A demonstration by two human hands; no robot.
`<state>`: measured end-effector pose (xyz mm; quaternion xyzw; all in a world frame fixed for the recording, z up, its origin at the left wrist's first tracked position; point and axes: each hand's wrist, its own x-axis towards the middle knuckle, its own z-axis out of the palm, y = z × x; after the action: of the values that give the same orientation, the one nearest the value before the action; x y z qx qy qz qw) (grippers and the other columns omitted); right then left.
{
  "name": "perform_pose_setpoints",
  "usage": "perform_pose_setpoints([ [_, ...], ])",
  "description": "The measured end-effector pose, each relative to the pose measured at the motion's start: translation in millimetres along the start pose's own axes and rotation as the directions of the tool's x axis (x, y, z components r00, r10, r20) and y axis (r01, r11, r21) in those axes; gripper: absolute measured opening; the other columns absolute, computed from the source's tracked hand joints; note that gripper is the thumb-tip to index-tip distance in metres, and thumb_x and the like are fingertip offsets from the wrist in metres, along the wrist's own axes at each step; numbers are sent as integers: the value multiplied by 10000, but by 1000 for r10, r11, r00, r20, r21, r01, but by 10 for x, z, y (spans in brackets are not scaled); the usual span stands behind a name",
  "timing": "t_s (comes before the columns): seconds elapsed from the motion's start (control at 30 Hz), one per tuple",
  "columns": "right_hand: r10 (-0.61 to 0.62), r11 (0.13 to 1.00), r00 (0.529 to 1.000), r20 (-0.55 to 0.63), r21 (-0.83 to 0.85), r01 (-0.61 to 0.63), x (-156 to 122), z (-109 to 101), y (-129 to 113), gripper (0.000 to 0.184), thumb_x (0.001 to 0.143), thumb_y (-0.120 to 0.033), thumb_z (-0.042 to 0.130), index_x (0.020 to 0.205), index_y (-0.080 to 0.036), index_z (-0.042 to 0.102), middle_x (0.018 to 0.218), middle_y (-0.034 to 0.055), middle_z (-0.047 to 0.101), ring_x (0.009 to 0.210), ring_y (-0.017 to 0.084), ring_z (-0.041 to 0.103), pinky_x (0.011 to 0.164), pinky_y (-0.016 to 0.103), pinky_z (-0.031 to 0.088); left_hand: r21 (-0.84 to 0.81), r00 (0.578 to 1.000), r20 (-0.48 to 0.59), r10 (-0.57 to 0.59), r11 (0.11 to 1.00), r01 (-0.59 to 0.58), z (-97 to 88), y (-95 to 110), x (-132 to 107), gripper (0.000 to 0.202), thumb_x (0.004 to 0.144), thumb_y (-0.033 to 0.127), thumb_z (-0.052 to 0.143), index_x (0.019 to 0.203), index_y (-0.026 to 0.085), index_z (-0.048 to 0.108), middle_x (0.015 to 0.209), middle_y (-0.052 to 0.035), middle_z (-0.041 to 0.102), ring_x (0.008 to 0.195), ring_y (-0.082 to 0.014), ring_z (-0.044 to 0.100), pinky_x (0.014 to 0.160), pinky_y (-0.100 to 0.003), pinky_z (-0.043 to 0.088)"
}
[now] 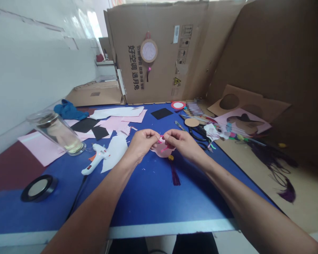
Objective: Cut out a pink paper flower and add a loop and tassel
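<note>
My left hand [144, 143] and my right hand [182, 143] are close together over the middle of the table, each in a pinch. Between their fingertips runs a bright pink ribbon [161, 137], thin and partly hidden by the fingers. Just beneath lies a pale pink round piece [165, 151], its upper part covered by the hands. A dark purple tassel [175, 176] with a yellow bead [171, 157] at its top stretches from the round piece's lower edge towards me.
A white glue gun [96, 160], a glass of liquid [66, 137] and black tape [39, 188] are on the left. Pink paper [113, 124] and black squares [161, 113] lie farther back. Scissors [194, 135] and loose tassels [270, 158] are to the right. Cardboard [161, 53] walls the back.
</note>
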<state>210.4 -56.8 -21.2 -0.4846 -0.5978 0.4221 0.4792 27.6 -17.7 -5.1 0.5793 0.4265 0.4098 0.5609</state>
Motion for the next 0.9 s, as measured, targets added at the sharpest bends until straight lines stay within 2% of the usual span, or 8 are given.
perform_pose_setpoints([
  [0.17,0,998,1000,-24,67,2,1,10,-21,380,891,-574,689,826,-201,658,715,-13,594,655,150,519,639,300,408,-77,996,-85,-2,997,-4,-8,-13,28,72,819,208,765,763,173,736,659,-20,682,569,-113,577,573,-244,465],
  [0.43,-19,998,996,-83,57,24,-32,22,-102,389,919,-573,697,790,-207,661,715,0,638,654,152,549,636,299,427,-58,991,-134,13,998,-20,44,-33,18,72,835,215,755,778,173,742,666,-19,687,570,-118,587,572,-252,469],
  [0.67,-20,1000,996,-92,-24,18,-3,14,-21,323,908,-527,698,834,-215,661,727,5,670,649,173,611,632,307,453,-31,999,-29,15,999,-16,31,-33,-1,95,795,265,766,780,173,747,672,-11,675,588,-119,574,596,-262,470],
  [0.83,-95,964,995,-24,-252,86,-21,3,33,283,972,-475,643,840,-226,656,758,17,693,683,197,649,627,307,455,48,998,53,24,998,-27,-26,8,-24,71,750,245,761,743,174,754,711,-12,673,605,-108,540,594,-256,439],
  [0.9,-90,963,996,-3,-254,87,-28,10,36,282,979,-474,637,842,-228,656,785,19,696,708,199,657,639,304,469,65,998,66,18,998,-23,-36,14,-30,77,747,243,757,714,176,739,682,-5,653,590,-106,524,581,-255,423],
])
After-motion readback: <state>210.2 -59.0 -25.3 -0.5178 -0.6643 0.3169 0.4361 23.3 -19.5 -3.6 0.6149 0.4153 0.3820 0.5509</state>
